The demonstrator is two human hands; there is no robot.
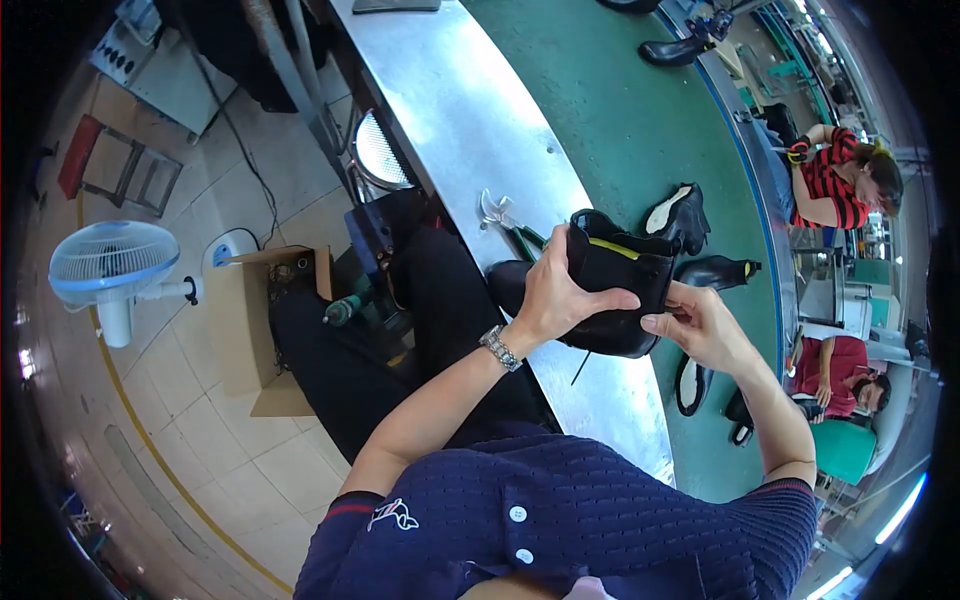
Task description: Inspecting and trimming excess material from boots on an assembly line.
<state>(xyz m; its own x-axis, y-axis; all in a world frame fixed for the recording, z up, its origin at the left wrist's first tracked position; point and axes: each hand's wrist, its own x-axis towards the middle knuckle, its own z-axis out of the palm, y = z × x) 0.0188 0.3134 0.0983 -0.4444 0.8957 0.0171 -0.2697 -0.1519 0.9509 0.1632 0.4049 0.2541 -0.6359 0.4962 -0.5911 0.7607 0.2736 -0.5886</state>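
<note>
Between left hand [562, 292] and right hand [705, 328], both pinching it: yellow-edged black leather boot [620, 277], shaped, seemingly unfinished. Beyond the hands: white-bottomed black leather boot [684, 217], apparently unsoled

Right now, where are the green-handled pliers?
In the head view, the pliers lie on the metal bench, left of the black boot, near the left hand.

The navy textured shirt [610, 490] has short sleeves [770, 515] with red-striped hems, white buttons [517, 514] and a white chest emblem [393, 515]; a silver link band [500, 348]; black trousers [325, 350].
</note>
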